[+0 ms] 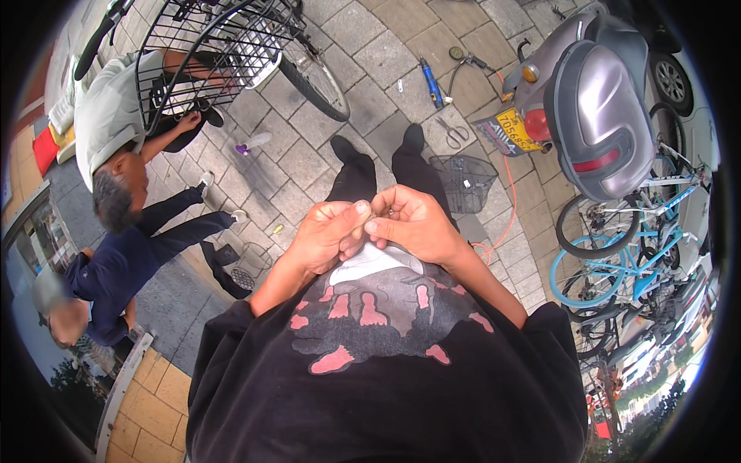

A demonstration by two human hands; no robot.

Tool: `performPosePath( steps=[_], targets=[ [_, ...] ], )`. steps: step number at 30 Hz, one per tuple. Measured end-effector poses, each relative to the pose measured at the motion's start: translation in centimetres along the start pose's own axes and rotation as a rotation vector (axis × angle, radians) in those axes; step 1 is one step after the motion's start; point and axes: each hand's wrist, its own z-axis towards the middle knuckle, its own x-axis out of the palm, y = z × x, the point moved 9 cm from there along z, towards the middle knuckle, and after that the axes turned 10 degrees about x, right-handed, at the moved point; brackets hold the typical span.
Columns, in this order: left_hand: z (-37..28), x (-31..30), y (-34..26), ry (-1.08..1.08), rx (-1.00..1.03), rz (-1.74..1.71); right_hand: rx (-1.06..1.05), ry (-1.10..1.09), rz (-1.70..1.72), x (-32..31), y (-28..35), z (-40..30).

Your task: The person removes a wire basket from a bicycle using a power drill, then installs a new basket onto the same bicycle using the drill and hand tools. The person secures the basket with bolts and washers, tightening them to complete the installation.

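Note:
My left hand and my right hand meet in front of my waist, fingertips touching. Thumbs and forefingers are pinched together on a small piece. Most of it is hidden by the fingers, so I cannot tell what it is. Just below both hands is the printed front of my black shirt. Past them, on the paving, lie a dark wire basket, scissors and a blue pen-shaped tool.
A bicycle with a wire basket stands ahead left, a person crouching beside it. Another person stands at left. At right are a silver scooter, an orange hose, a pressure gauge and parked bicycles. A bottle lies ahead.

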Motion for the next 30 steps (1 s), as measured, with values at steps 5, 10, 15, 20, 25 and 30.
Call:
performPosePath(
  steps=[5, 10, 15, 20, 25, 30],
  targets=[
    [0.0, -0.3, 0.4, -0.07, 0.007, 0.08, 0.051, -0.015, 0.011, 0.4, 1.1, -0.2],
    [0.2, -0.4, 0.1, -0.084, 0.077, 0.031, 0.022, -0.044, -0.071, 0.2, 1.4, -1.3],
    [-0.3, -0.4, -0.4, -0.126, 0.088, 0.024, 0.148, 0.016, 0.277, 0.1, -0.7, 0.6],
    [-0.7, -0.9, -0.5, -0.138, 0.12, -0.043, 0.022, 0.051, 0.233, 0.6, -0.1, 1.6],
    [-0.6, -1.3, -0.1, -0.099, 0.111, -0.126, -0.056, 0.131, 0.283, 1.5, 0.2, 2.8],
    [-0.3, -1.5, 0.1, -0.037, 0.108, -0.285, -0.088, 0.074, 0.198, 2.4, 1.0, 3.1]
  ],
)
